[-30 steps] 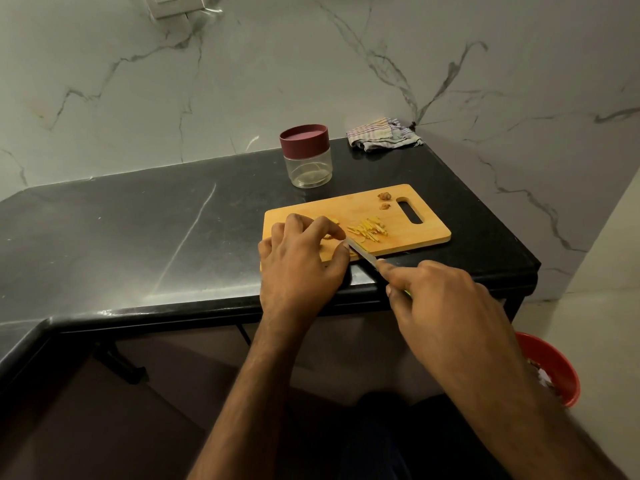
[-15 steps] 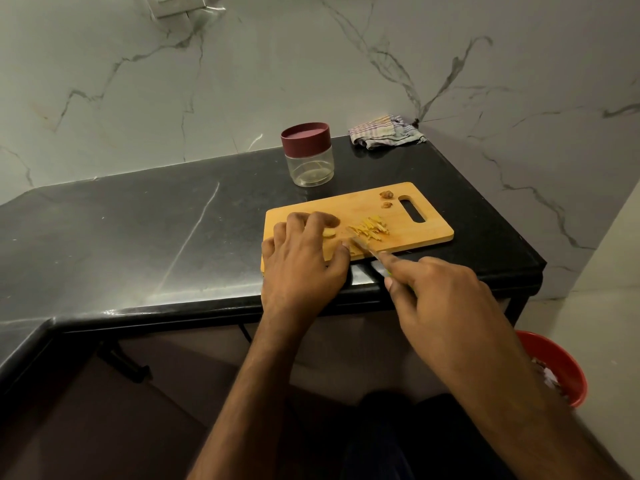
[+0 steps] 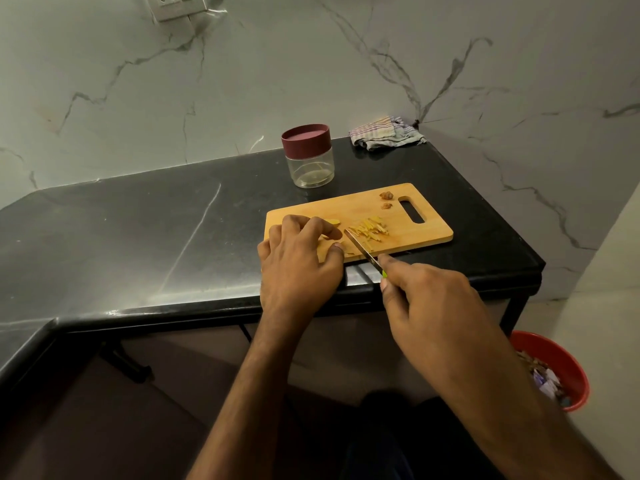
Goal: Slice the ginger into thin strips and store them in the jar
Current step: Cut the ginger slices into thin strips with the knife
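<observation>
ginger piece (image 3: 333, 222) under left hand (image 3: 300, 261) fingers (image 3: 323, 226), knife (image 3: 360, 249) just beside

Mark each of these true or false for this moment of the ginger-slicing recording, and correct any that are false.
1. The jar has its maroon lid on. True.
2. Cut ginger strips already lie inside the jar. False: they lie in a small pile on the cutting board, and the jar looks empty.
3. The right hand holds the knife. True.
4. The left hand rests on the jar. False: it is on the board, its fingers curled over the ginger piece beside the blade.
5. A striped cloth lies in the back corner of the counter. True.
6. The red bin stands on the counter. False: it stands on the floor at the right.
</observation>
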